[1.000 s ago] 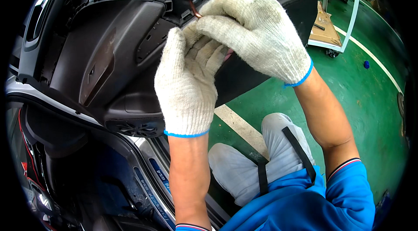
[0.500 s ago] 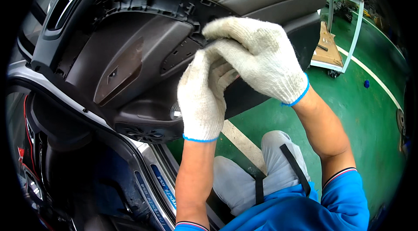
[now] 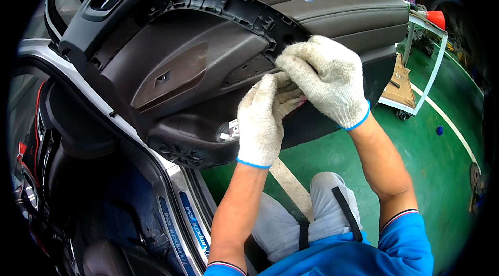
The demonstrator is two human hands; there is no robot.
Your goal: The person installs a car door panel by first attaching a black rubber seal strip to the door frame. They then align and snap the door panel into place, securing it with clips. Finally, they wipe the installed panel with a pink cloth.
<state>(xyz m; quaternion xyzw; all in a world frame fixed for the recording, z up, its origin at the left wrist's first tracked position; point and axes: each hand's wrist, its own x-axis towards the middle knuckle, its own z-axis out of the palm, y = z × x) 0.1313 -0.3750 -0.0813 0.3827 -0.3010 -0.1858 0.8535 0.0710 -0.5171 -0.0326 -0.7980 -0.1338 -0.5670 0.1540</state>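
I wear white knitted gloves with blue cuffs on both hands, held close together in front of a dark brown car door panel (image 3: 182,26). My left hand (image 3: 260,125) is upright and closed, its fingers curled in toward the right. Just above and to its right is my right hand (image 3: 330,81), bent down, with fingers pressed together near the left fingertips. A small pinkish-red spot shows by the left fingertips. What the fingers hold, if anything, is hidden. Behind them, the panel has an exposed black clip strip (image 3: 223,5) along its curved upper edge.
Small pale pieces (image 3: 230,130) lie in the door's lower pocket. A brown switch panel (image 3: 171,76) sits left of my hands. The sill (image 3: 189,213) and car interior are at lower left. A wheeled white cart (image 3: 429,78) stands right on the green floor (image 3: 384,156).
The view has shifted, so the door and cart appear farther right. My hands stay close together and sit slightly lower in the picture; the pale pieces in the pocket show more fully.
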